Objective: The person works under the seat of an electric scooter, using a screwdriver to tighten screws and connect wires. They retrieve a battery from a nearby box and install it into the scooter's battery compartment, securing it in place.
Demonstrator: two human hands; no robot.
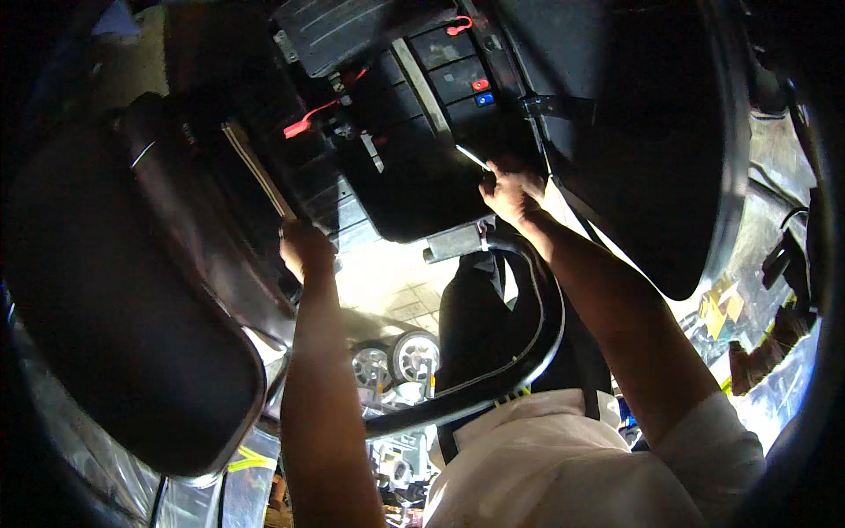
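Left of centre in the frame, the person's left hand [306, 249] closes around the lower end of a long, narrow tan strip [253, 165] slanting toward the upper left. Just right of centre, the right hand [513, 189] pinches a slim pale rod [473, 157], its tip near a grey bar [421, 85] at upper centre.
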